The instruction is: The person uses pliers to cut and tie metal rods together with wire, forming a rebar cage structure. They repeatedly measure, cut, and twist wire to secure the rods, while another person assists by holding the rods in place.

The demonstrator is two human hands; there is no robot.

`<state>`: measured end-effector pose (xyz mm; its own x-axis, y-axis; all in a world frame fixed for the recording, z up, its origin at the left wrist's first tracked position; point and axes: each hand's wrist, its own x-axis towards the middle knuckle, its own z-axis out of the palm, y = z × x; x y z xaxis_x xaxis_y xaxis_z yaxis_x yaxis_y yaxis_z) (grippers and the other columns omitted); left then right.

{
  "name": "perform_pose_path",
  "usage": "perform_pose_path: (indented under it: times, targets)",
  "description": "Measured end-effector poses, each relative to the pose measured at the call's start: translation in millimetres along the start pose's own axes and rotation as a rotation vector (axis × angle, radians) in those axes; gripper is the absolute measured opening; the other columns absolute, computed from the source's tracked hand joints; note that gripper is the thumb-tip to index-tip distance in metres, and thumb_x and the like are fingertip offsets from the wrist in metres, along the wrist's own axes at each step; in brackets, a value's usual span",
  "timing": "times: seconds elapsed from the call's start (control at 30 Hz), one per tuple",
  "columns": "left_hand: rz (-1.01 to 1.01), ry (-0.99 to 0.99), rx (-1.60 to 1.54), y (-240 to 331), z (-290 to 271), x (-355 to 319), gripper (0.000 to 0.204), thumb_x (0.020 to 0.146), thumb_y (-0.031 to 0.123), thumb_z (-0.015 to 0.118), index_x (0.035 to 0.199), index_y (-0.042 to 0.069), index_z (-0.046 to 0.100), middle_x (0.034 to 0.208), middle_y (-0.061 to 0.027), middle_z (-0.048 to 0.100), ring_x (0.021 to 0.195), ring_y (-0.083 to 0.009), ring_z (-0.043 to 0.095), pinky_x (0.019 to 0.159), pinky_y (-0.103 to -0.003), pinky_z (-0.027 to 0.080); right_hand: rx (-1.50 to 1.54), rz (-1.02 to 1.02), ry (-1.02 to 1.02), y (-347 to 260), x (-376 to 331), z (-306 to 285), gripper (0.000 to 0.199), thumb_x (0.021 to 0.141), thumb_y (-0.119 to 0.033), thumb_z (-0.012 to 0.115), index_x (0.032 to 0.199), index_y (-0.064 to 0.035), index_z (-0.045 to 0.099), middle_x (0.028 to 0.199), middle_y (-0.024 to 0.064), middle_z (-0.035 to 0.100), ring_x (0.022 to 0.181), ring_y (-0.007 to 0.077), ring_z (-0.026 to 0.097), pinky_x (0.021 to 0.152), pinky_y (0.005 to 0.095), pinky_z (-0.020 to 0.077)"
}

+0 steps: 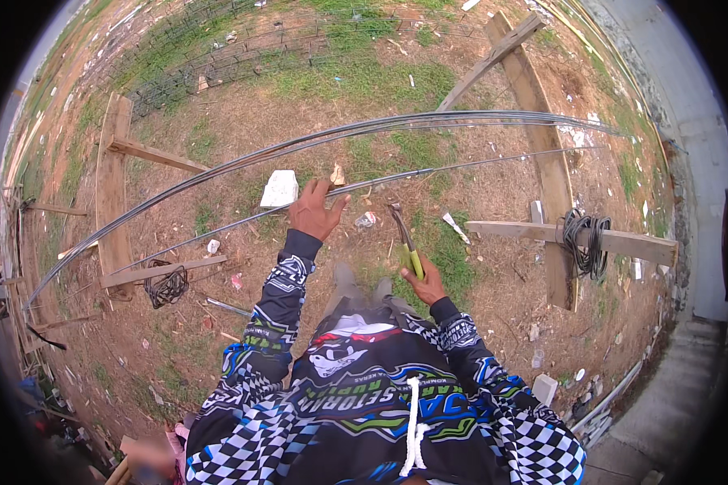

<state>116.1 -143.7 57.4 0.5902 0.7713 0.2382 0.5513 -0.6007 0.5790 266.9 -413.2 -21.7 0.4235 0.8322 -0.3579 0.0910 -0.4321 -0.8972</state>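
My left hand [317, 213] lies on a pair of thin steel rods [441, 168] that run crosswise in front of me. Its fingers reach over the rods, and the thumb stands apart from them. In my right hand [426, 284] is a pair of pincers [407, 234] with yellow-green handles, the jaws pointing away from me. The pincers' head is just on my side of the rods, apart from them. Farther off, a bundle of long steel rods [396, 123] arches across the wooden supports.
Wooden supports stand at the left [113, 186] and right [542, 145]. Coils of dark wire hang on the right crosspiece [586, 242] and left crosspiece [167, 286]. A white block [280, 188] lies beyond the left hand. Wire-like steel cages [218, 77] lie on the grass. Another person [150, 461] is at lower left.
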Motion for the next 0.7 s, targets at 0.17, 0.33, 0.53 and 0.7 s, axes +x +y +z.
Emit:
perform_pose_path:
  times: [0.17, 0.33, 0.53, 0.7]
  targets:
    - [0.172, -0.601, 0.202, -31, 32, 55, 0.046, 0.085, 0.050, 0.062, 0.100, 0.007, 0.070, 0.077, -0.0148, 0.067, 0.073, -0.0347, 0.064, 0.065, -0.046, 0.049, -0.575, 0.044, -0.001, -19, 28, -11, 0.043, 0.084, -0.028, 0.066, 0.117, -0.0041, 0.051, 0.097, 0.0195, 0.065, 0.085, 0.0328, 0.065, 0.075, 0.0420, 0.0504]
    - [0.133, -0.770, -0.103, -64, 44, 70, 0.044, 0.087, 0.047, 0.059, 0.093, 0.006, 0.072, 0.067, -0.0163, 0.064, 0.066, -0.0351, 0.062, 0.063, -0.046, 0.046, -1.159, 0.043, -0.513, -129, 94, -54, 0.030, 0.078, -0.022, 0.064, 0.100, -0.0022, 0.067, 0.093, 0.0205, 0.068, 0.090, 0.0356, 0.066, 0.078, 0.0444, 0.0522]
    - [0.153, -0.741, -0.076, -60, 41, 76, 0.042, 0.088, 0.043, 0.058, 0.091, 0.004, 0.072, 0.064, -0.0155, 0.062, 0.062, -0.0317, 0.060, 0.063, -0.044, 0.045, -1.266, 0.041, -0.441, -192, 168, -61, 0.027, 0.075, -0.020, 0.066, 0.095, -0.0033, 0.071, 0.095, 0.0179, 0.070, 0.091, 0.0335, 0.068, 0.076, 0.0432, 0.0540]
    - [0.102, -0.789, -0.136, -68, 48, 76, 0.042, 0.088, 0.043, 0.058, 0.088, 0.003, 0.072, 0.065, -0.0143, 0.063, 0.064, -0.0307, 0.062, 0.066, -0.042, 0.046, -1.452, -0.038, -0.434, -190, 153, -30, 0.024, 0.076, -0.018, 0.066, 0.095, -0.0062, 0.073, 0.094, 0.0177, 0.070, 0.089, 0.0315, 0.069, 0.075, 0.0431, 0.0543]
